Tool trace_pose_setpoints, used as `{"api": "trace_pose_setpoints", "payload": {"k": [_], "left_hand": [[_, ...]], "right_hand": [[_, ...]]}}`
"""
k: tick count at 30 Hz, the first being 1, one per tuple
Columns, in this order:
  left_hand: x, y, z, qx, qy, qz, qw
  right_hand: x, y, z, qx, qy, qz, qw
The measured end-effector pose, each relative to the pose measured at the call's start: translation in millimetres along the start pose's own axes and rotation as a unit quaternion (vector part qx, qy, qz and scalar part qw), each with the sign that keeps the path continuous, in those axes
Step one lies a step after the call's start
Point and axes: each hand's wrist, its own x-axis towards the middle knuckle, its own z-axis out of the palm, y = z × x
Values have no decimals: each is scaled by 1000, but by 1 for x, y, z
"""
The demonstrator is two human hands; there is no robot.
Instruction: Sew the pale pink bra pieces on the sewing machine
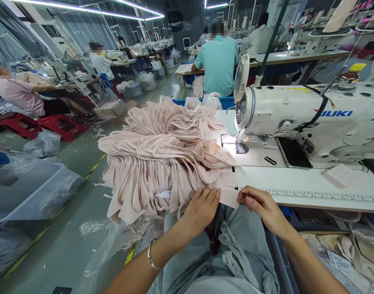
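A small pale pink fabric piece (228, 197) is stretched between my two hands at the table's front edge. My left hand (203, 206), with a ring on one finger, is closed on its left end. The thumb and fingertips of my right hand (257, 202) pinch its right end. Beside and beyond my left hand lies a big heap of pale pink sewn garment pieces (156, 163), layered in rows. The needle area of a white JUKI sewing machine (279, 106) is lit, just right of the heap.
A black phone (294, 152) and a razor blade (270, 161) lie on the machine bed. Flat fabric pieces (343, 174) rest at the right, above a ruler strip (309, 195). Clear plastic bins (30, 192) stand at left. A person in a teal shirt (219, 65) sits ahead.
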Motion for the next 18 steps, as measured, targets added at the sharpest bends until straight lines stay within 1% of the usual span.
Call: {"api": "trace_pose_setpoints", "payload": {"k": [1, 2, 3, 5, 7, 9, 12, 15, 18], "left_hand": [[0, -1, 5, 11, 12, -13, 1000], [-1, -3, 7, 9, 31, -16, 999], [-3, -5, 9, -1, 51, -12, 999], [-9, -8, 8, -24, 79, -1, 997], [-13, -8, 5, -33, 85, 1, 996], [-15, -7, 3, -32, 78, 0, 996], [-15, -5, 1, -29, 78, 1, 997], [-14, -5, 2, -30, 83, -2, 996], [-10, -6, 2, -51, 66, 3, 996]], "right_hand": [[4, -2, -1, -85, 8, -8, 996], [8, -2, -1, -173, 17, -18, 985], [11, 0, 0, -260, 27, -31, 965], [17, 4, 6, -417, 33, -66, 906], [22, 7, 13, -523, 18, -105, 846], [27, 8, 21, -575, -14, -135, 807], [35, 5, 28, -605, -56, -154, 779], [41, 3, 32, -619, -81, -158, 765], [43, 2, 31, -609, -87, -154, 773]]}}
